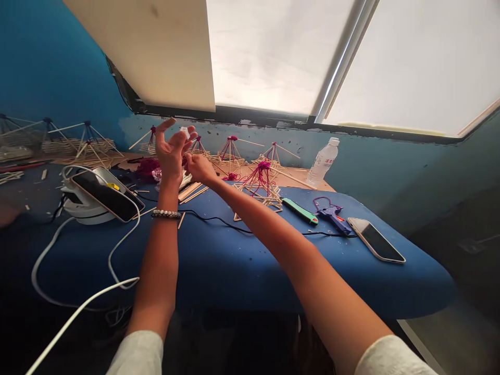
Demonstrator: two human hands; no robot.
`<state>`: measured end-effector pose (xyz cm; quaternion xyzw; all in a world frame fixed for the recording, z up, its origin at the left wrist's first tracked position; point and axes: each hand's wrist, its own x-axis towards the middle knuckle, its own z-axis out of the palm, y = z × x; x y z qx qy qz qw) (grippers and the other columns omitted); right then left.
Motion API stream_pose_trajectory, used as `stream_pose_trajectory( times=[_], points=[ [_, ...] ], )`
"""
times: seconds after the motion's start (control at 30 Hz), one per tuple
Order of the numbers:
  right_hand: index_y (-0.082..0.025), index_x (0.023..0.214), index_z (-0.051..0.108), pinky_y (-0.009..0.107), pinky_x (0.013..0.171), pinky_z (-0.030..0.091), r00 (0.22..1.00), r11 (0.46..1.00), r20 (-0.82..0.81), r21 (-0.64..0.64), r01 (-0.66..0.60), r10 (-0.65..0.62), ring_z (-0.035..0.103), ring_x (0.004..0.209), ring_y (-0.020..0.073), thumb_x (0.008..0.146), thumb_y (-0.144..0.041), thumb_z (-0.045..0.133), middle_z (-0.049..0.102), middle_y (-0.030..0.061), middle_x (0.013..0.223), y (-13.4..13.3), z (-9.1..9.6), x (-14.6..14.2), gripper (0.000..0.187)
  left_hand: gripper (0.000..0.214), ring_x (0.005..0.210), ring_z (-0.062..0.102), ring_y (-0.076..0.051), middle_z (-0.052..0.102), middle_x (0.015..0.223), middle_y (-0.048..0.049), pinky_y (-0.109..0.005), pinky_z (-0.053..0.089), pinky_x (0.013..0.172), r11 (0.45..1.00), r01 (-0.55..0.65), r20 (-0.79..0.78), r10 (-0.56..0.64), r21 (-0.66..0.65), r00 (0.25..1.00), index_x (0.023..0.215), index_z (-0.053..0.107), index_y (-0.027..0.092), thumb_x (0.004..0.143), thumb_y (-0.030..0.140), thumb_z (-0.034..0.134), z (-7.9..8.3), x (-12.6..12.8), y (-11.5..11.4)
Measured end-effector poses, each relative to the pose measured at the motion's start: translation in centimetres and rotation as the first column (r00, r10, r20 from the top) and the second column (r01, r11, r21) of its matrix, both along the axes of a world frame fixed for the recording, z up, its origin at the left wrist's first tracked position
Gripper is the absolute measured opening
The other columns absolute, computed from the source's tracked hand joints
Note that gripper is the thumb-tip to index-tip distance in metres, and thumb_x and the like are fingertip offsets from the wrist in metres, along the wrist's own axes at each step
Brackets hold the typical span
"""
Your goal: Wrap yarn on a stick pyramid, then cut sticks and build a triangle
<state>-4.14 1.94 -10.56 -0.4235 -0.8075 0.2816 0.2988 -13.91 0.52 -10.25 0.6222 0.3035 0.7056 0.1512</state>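
My left hand [172, 150] is raised above the far part of the table, its fingers curled around a small white crumpled piece [185, 132] while one finger points up. What the white piece is made of, I cannot make out. My right hand [200, 169] is closed just beside the left palm, its fingertips pinched together; whatever they hold is hidden. Behind both hands stand several stick structures [230, 151] with magenta yarn at their tops. A nearer one [262, 182] has magenta strands hanging down over its stick base.
A green-handled cutter [300, 211], a blue glue gun [334, 217] and a phone [377, 240] lie at right. A water bottle [324, 162] stands by the wall. At left, another phone [107, 194] leans on a white round device [88, 211] with a cable. Loose sticks [193, 191] lie beneath the hands.
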Motion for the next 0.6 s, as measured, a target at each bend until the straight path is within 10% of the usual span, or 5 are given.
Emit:
stream_pose_trajectory(
  times=[0.33,0.6],
  points=[
    [-0.021,0.062,0.062,0.032,0.087,0.048,0.938,0.937,-0.286,0.227,0.264,-0.195,0.070,0.081,0.0196,0.112,-0.045,0.032,0.066,0.0041,0.060,1.4,3.9,-0.3,0.063,0.062,0.118,0.071,-0.020,0.069,0.135,-0.0075,-0.031,0.053,0.095,0.983,0.099,0.209,-0.131,0.158,0.969,0.132,0.043,0.028,0.089,0.056,0.077,0.0,-1.0,1.1],
    [-0.023,0.055,0.044,0.026,0.083,0.039,0.853,0.933,-0.483,0.174,0.315,-0.197,0.058,0.069,0.0069,0.109,-0.033,0.040,0.040,-0.0086,0.045,3.6,6.3,-0.3,0.054,0.059,0.096,0.073,-0.022,0.077,0.108,-0.0098,-0.036,0.056,0.085,0.974,-0.169,-0.245,0.129,-0.151,0.961,0.121,0.060,0.016,0.080,0.049,0.086,-1.9,-2.3,2.1]
  ],
)
